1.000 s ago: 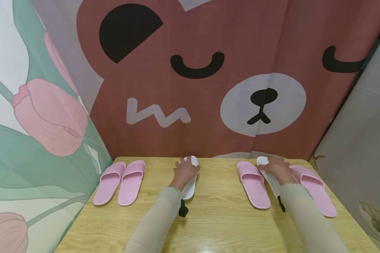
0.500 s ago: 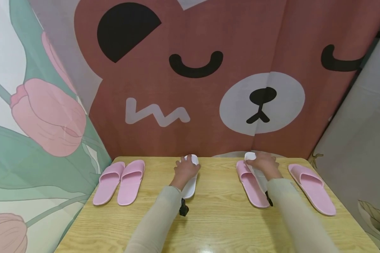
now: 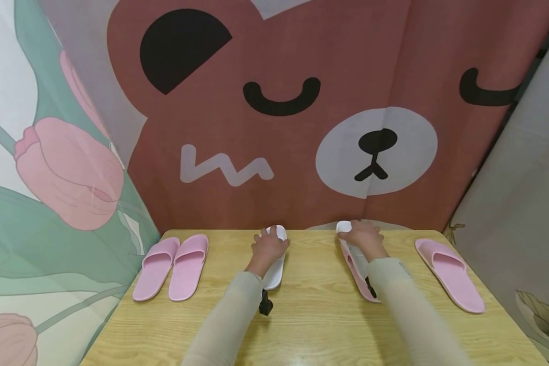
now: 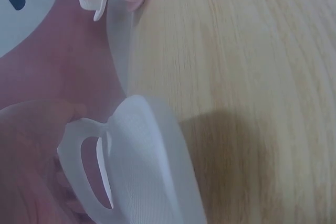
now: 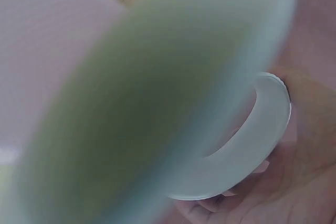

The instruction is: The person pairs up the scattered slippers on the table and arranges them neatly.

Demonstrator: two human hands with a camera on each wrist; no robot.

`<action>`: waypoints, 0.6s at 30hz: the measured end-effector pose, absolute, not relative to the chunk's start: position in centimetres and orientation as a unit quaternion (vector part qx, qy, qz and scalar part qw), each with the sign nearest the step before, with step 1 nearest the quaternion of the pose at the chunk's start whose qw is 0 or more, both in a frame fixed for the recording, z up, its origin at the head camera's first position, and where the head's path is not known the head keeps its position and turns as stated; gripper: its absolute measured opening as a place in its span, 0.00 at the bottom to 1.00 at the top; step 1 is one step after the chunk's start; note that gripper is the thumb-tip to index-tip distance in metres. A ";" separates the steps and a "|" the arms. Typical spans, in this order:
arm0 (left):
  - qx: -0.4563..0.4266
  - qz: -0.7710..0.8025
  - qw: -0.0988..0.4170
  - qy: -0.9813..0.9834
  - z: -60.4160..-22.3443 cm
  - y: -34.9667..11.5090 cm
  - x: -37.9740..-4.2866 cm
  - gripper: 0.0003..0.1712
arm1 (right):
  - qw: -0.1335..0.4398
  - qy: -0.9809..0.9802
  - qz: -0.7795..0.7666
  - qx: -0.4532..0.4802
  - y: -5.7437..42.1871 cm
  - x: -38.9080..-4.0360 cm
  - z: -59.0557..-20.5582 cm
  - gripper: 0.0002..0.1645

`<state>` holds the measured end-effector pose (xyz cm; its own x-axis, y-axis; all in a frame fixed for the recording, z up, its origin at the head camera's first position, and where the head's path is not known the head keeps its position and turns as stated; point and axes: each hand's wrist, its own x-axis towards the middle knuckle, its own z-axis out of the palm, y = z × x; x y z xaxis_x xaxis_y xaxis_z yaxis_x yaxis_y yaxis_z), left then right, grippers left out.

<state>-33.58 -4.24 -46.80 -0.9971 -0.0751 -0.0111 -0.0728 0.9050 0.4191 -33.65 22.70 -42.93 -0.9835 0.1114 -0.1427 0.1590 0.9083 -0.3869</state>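
Note:
A white slipper [image 3: 273, 273] is gripped by my left hand [image 3: 269, 247] at its upper strap, near the back edge of the table. In the left wrist view that slipper [image 4: 142, 166] is tilted beside its shadow on the wood. My right hand [image 3: 366, 239] holds a second white slipper [image 3: 344, 227] over a pink slipper [image 3: 362, 282], which it partly covers. Close to the right wrist camera, the blurred white slipper [image 5: 157, 77] hides much, while the hand [image 5: 310, 156] grips around its strap [image 5: 247, 145].
A pair of pink slippers [image 3: 188, 269] stands side by side at the table's left. Another pink slipper [image 3: 453, 277] lies at the right. Behind the wooden table [image 3: 311, 310] hangs a bear-print curtain [image 3: 297, 188], with more curtains at both sides.
My right hand has carried its white slipper leftward, from between the two right-hand pink slippers to above the inner one. The left hand and its slipper have stayed in place.

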 end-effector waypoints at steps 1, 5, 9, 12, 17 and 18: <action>0.038 -0.214 0.002 -0.976 -46.8 -4.2 -33.6 0.43 | 0.058 0.975 -0.205 0.069 22.4 -33.6 -42.8 0.47; 0.037 -0.220 0.004 -0.975 -46.7 -4.2 -33.6 0.43 | 0.060 0.973 -0.211 0.068 21.3 -33.5 -42.4 0.46; 0.037 -0.223 0.005 -0.974 -46.7 -4.3 -33.6 0.43 | 0.060 0.972 -0.218 0.067 20.3 -33.6 -42.5 0.43; 0.036 -0.224 0.001 -0.974 -46.8 -4.3 -33.6 0.43 | 0.053 0.972 -0.220 0.063 19.4 -33.6 -42.7 0.41; 0.034 -0.223 -0.002 -0.974 -47.0 -4.2 -33.7 0.44 | 0.044 0.977 -0.200 0.056 18.0 -33.7 -43.0 0.43; 0.034 -0.225 0.000 -0.974 -47.0 -4.1 -33.8 0.44 | 0.044 0.978 -0.197 0.055 17.8 -33.7 -43.0 0.43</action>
<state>-33.78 -4.15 -46.98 -0.9977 -0.0652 -0.0160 -0.0656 0.8969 0.4373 -33.74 17.75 -42.95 -0.9900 0.0907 -0.1085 0.1257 0.9160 -0.3810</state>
